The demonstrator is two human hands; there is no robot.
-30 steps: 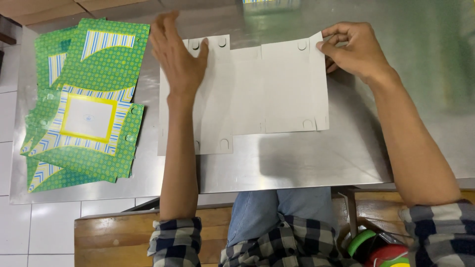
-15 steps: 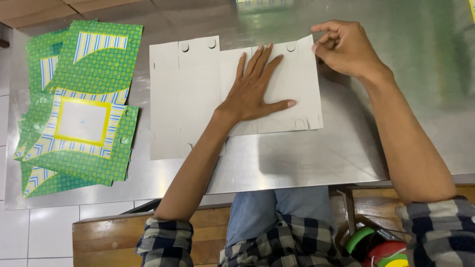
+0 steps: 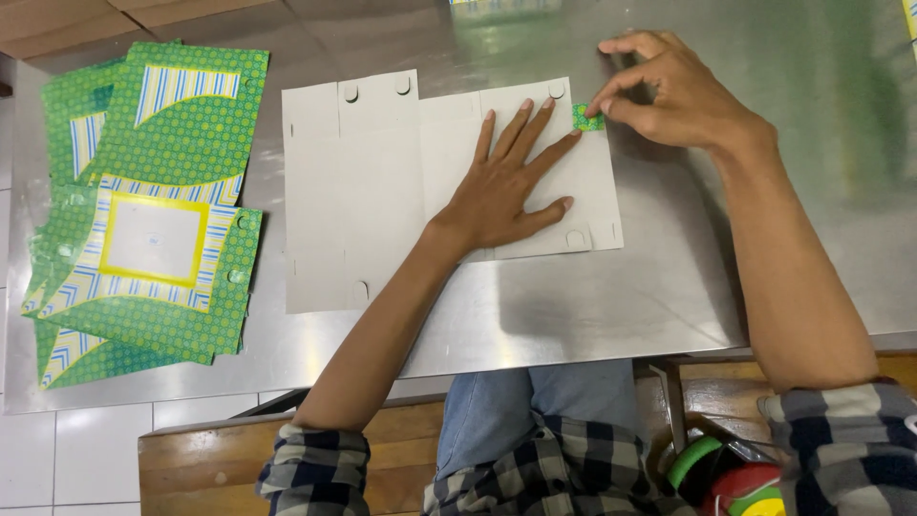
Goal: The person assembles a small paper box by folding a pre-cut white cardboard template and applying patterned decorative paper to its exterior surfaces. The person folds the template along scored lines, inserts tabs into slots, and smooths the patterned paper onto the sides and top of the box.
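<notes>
A flat grey cardboard box blank [image 3: 373, 182] lies plain side up on the steel table [image 3: 592, 306]. My left hand [image 3: 511, 182] presses flat on its right half, fingers spread. My right hand [image 3: 669, 91] pinches a small corner flap [image 3: 586, 118] at the blank's top right edge, folded over so its green patterned side shows.
A loose stack of green patterned box blanks [image 3: 143, 201] with blue and yellow stripes lies at the table's left. A wooden bench [image 3: 210, 459] runs under the table's near edge. Rolls of coloured tape [image 3: 731, 473] sit by my right knee.
My left hand slid from the blank's left part to its right half. The blank shifted left slightly. My right hand turned the top right corner flap over, showing its green side.
</notes>
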